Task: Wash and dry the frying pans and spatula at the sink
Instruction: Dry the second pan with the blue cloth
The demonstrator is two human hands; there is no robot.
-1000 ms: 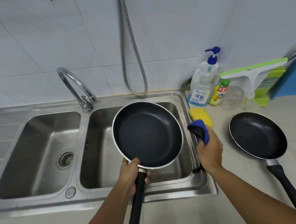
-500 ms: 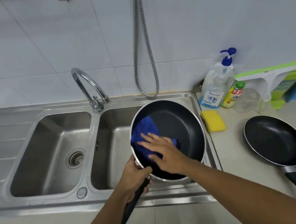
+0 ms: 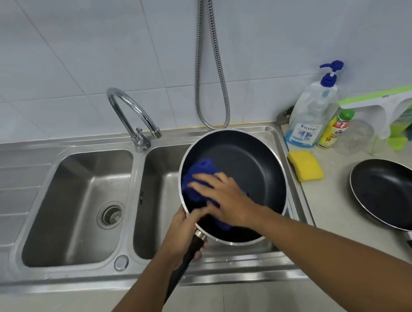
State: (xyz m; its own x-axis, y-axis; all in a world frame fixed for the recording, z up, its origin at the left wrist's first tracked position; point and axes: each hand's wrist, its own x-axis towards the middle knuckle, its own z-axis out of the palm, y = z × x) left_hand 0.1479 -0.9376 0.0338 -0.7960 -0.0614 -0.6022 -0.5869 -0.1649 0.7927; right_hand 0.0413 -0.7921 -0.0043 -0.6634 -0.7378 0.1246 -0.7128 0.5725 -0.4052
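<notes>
A black frying pan (image 3: 249, 171) with a silver rim is held over the right basin of the steel sink (image 3: 157, 263). My left hand (image 3: 182, 231) grips its black handle close to the pan. My right hand (image 3: 225, 194) lies flat inside the pan, fingers spread, pressing a blue cloth (image 3: 199, 179) against the left part of the pan's inner surface. A second black frying pan (image 3: 392, 193) rests on the counter to the right, handle toward me. No spatula is visible.
A curved tap (image 3: 133, 115) stands between the two basins, and a metal hose (image 3: 210, 80) hangs on the tiled wall. A yellow sponge (image 3: 305, 165), a soap pump bottle (image 3: 313, 110), a small yellow bottle (image 3: 335, 129) and a green-and-white squeegee (image 3: 391, 105) sit at the back right.
My right hand brought the blue cloth from beside the sink into the pan and now presses it there, sliding slightly along the pan's left side. The view shifted left.
</notes>
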